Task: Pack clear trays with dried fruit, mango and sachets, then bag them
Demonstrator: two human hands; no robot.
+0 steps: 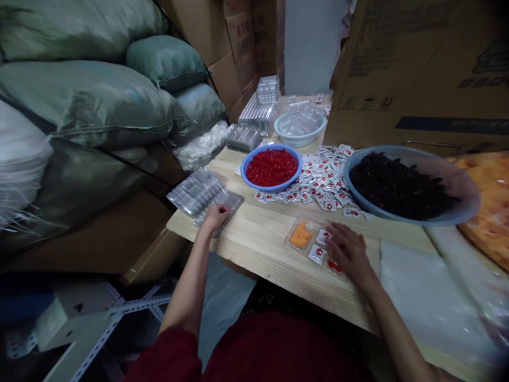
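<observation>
A clear plastic tray (314, 246) lies on the wooden table, holding orange pieces (300, 235), white sachets with red print (317, 253) and red pieces (334, 266). My right hand (349, 249) is over the tray's right end, fingers spread and hiding part of it; nothing can be made out in it. To the left, my left hand (217, 216) rests with curled fingers on a clear tray or lid (230, 204), beside a fanned stack of clear trays (196, 191). What its fingers pinch, if anything, is too small to tell.
Behind are a blue bowl of red pieces (271, 168), loose sachets (324, 172), a large bowl of dark pieces (401, 183) and a basin of clear plastic (300, 124). Clear plastic bags (425, 292) lie right; sacks (99, 101) and cartons (421, 74) stand around.
</observation>
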